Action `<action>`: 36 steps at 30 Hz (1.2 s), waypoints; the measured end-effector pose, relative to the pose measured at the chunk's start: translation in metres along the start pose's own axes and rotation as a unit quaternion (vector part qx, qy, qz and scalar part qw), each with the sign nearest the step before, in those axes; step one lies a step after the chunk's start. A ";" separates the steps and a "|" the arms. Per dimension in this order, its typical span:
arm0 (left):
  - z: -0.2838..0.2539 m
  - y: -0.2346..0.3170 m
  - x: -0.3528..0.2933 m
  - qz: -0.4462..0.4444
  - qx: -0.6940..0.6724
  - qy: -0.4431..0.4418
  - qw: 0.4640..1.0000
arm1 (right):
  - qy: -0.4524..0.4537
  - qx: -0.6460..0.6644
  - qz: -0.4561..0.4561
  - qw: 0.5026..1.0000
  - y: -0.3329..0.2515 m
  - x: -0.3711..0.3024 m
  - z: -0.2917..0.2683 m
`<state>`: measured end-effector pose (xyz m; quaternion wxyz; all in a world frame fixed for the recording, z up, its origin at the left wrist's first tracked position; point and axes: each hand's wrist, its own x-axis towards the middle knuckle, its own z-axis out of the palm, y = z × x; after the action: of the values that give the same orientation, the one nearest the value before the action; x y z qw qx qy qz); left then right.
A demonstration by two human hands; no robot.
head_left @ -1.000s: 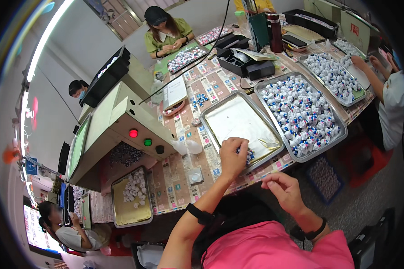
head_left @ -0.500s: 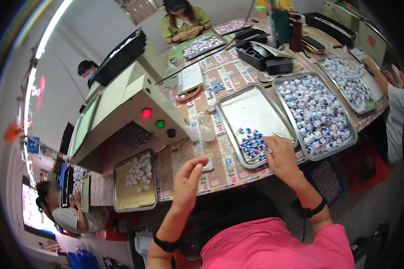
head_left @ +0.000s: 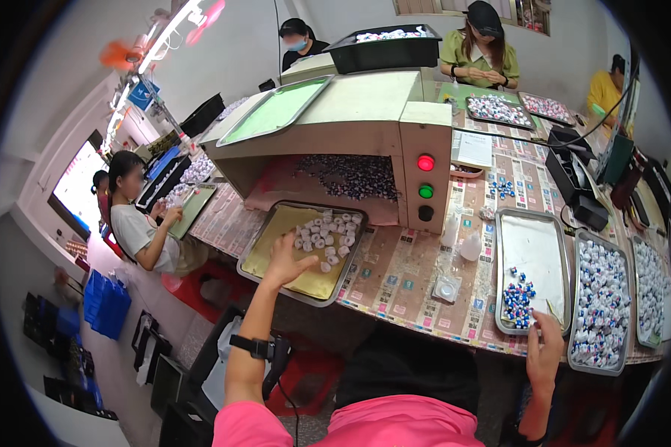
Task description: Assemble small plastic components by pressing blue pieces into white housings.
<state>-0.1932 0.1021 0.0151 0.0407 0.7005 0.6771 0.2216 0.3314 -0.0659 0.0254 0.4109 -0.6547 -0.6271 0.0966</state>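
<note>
My left hand (head_left: 283,261) is open, its fingers apart, over the left part of a metal tray (head_left: 322,300) with a yellowish lining. Beside its fingertips lie several small white rounded pieces (head_left: 328,236), some with a hollow middle. My right hand (head_left: 546,349) is at the near right edge of another metal tray (head_left: 533,215), lined in white. Its thumb and fingers are curled close together, and whatever is between them is too small to make out. Left of those fingertips is a pile of small blue, white and red pieces (head_left: 517,299).
A beige machine (head_left: 425,112) with lit red and green buttons stands behind the left tray, dark bits inside its opening. Trays of wrapped pieces (head_left: 601,298) fill the right side. A small white square item (head_left: 446,289) and a translucent bottle (head_left: 471,246) lie between. Other people sit around.
The view has swung left. My left hand has moved from the table's front edge to the white pieces. My right hand has drawn back from the blue pile to the tray's near edge.
</note>
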 end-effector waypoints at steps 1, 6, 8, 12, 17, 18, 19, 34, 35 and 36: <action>0.005 -0.013 0.006 -0.009 -0.012 0.010 1.000 | -0.017 0.011 -0.010 1.000 -0.009 -0.002 -0.001; 0.023 -0.016 0.032 -0.096 -0.142 -0.052 0.984 | -0.032 -0.005 -0.040 0.999 -0.026 -0.006 0.002; 0.034 -0.009 0.035 -0.031 -0.158 -0.010 0.987 | -0.051 0.003 -0.044 0.998 -0.034 -0.004 0.004; 0.040 0.014 0.022 0.040 -0.162 -0.056 0.984 | -0.068 0.016 -0.048 0.996 -0.045 0.003 0.014; 0.027 0.021 0.003 0.051 -0.240 -0.114 0.963 | -0.093 0.052 -0.039 0.993 -0.059 0.013 0.027; 0.022 0.020 0.000 0.032 -0.291 -0.140 0.946 | -0.097 0.052 -0.037 0.993 -0.060 0.014 0.027; 0.014 0.020 -0.002 0.029 -0.291 -0.142 0.946 | -0.095 0.055 -0.031 0.993 -0.060 0.016 0.028; 0.012 0.057 -0.034 0.036 -0.145 -0.081 0.985 | -0.096 0.044 -0.009 0.994 -0.060 0.019 0.036; 0.014 0.057 -0.034 0.037 -0.146 -0.085 0.985 | -0.095 0.048 -0.007 0.994 -0.059 0.018 0.035; 0.015 0.056 -0.034 0.034 -0.156 -0.074 0.984 | -0.095 0.046 -0.003 0.994 -0.059 0.018 0.034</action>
<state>-0.1349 0.0682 0.0131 0.1917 0.7228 0.6051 0.2732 0.2694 -0.0425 0.0489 0.3797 -0.6208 -0.6603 0.1857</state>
